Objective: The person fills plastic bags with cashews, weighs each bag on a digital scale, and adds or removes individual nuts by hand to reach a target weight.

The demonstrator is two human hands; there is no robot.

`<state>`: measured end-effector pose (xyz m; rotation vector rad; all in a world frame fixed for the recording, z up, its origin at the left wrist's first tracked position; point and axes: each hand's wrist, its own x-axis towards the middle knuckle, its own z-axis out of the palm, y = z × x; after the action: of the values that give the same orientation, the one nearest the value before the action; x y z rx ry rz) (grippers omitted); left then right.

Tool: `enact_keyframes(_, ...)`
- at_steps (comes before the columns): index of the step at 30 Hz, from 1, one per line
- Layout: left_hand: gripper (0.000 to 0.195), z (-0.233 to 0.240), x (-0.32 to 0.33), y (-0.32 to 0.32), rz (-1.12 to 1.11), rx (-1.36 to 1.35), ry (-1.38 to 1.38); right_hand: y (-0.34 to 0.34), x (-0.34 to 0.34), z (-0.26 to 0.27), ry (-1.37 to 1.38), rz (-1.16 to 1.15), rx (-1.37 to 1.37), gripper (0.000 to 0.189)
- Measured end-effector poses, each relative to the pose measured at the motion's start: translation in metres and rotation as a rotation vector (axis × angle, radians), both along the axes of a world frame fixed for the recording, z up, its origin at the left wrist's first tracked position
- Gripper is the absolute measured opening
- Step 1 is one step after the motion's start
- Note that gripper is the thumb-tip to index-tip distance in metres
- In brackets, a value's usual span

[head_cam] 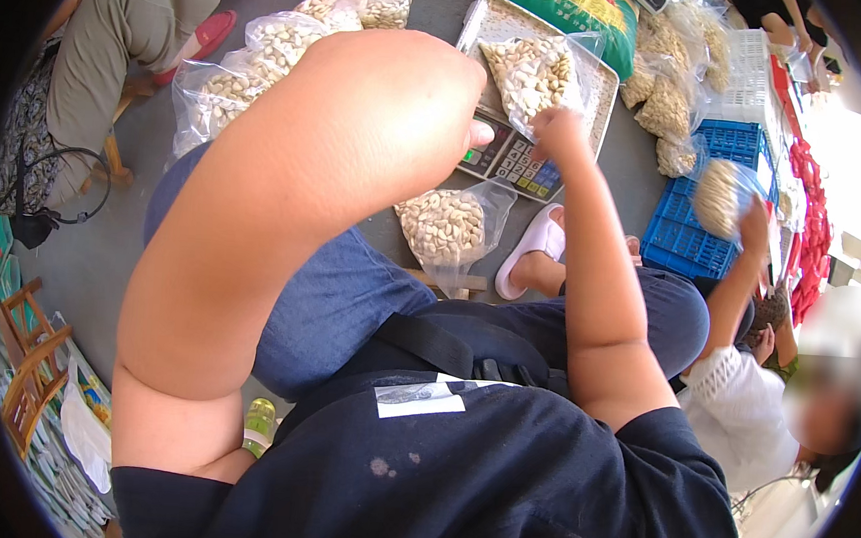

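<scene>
A clear plastic bag of peeled garlic cloves (527,75) lies on the metal pan (599,105) of a digital scale with a keypad (522,160). My right hand (561,133), blurred, is at the bag's near edge with its fingers curled. Whether it grips the plastic is unclear. Left of the bag, my left hand (470,98) hangs over the pan's edge and the scale's display. My raised forearm hides most of that hand, though its thumb shows. Closer to me, another bag of cloves (444,225) rests low between my knees, above a wooden stool edge (467,282).
More clove bags (266,59) line the floor at left. Behind the scale lies a green sack (572,15). Blue crates (700,211) and bulging bags (663,83) stand at right, where a co-worker's hand (755,226) holds a bag. Another person's leg (111,50) is at upper left.
</scene>
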<state>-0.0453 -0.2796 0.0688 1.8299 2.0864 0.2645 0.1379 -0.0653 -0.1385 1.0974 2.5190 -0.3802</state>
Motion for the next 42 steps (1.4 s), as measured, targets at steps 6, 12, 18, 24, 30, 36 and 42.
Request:
enact_keyframes(6,0.026,-0.007,-0.006,0.002,-0.151,0.226,-0.020,0.046,-0.054,-0.064,0.073,-0.411,0.294,0.042)
enact_keyframes(12,0.026,0.005,-0.004,-0.009,0.033,0.012,0.063,0.046,-0.080,-0.063,0.179,-0.426,0.115,0.032)
enact_keyframes(18,0.034,0.000,-0.003,0.021,-0.011,-0.121,0.055,0.078,-0.028,-0.045,0.318,-0.325,0.163,0.032)
enact_keyframes(24,0.036,-0.004,-0.002,0.020,0.065,-0.193,0.053,0.027,-0.011,0.022,0.419,-0.462,-0.163,0.026)
enact_keyframes(30,0.036,-0.006,-0.001,0.023,0.064,-0.222,0.089,-0.036,0.020,0.023,0.013,-0.223,-0.245,0.022)
enact_keyframes(36,0.035,-0.008,0.001,0.030,0.019,-0.225,0.119,-0.067,0.023,0.002,-0.132,-0.161,-0.303,0.020)
enact_keyframes(42,0.034,-0.009,0.001,0.026,0.096,-0.235,0.058,-0.050,0.015,0.024,0.039,-0.217,-0.284,0.023)
